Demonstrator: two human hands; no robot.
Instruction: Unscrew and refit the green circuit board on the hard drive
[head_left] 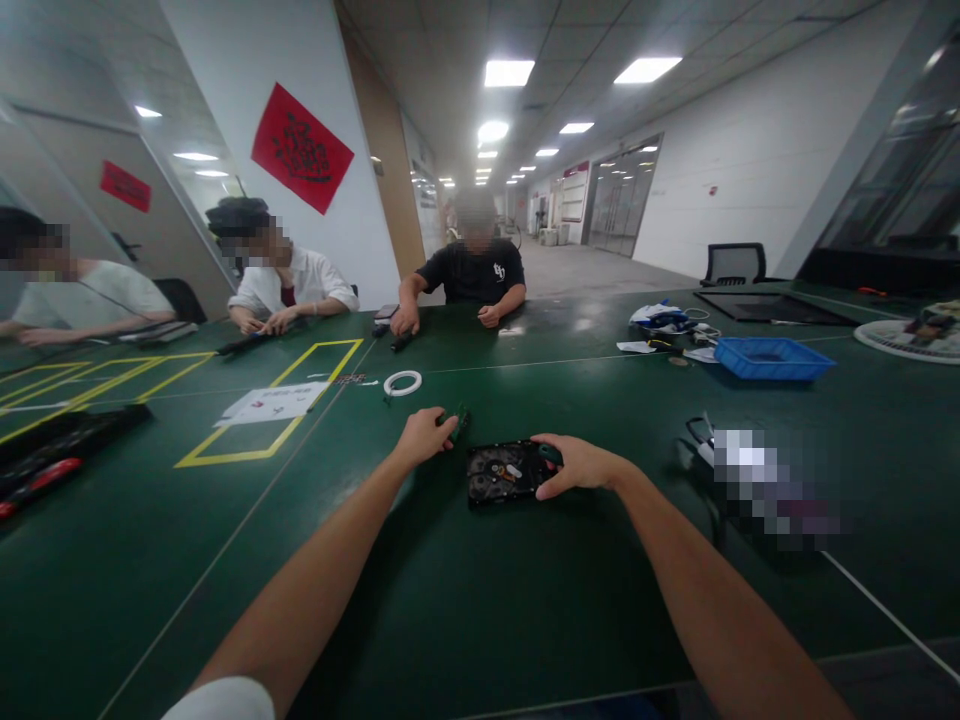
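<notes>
A black hard drive (501, 474) lies flat on the green table (480, 590) in front of me. My right hand (574, 464) rests on its right edge, fingers curled round a small dark green-tipped thing that I cannot name. Left of the drive, my left hand (424, 436) is closed in a pinch on a small green circuit board (459, 424) just above the table.
A roll of white tape (403, 383) and a sheet of paper (271, 402) inside yellow floor-tape lines lie ahead. A blue tray (771, 358) stands at the right. Screwdrivers (37, 480) lie at the left edge. Three other people sit at the far side.
</notes>
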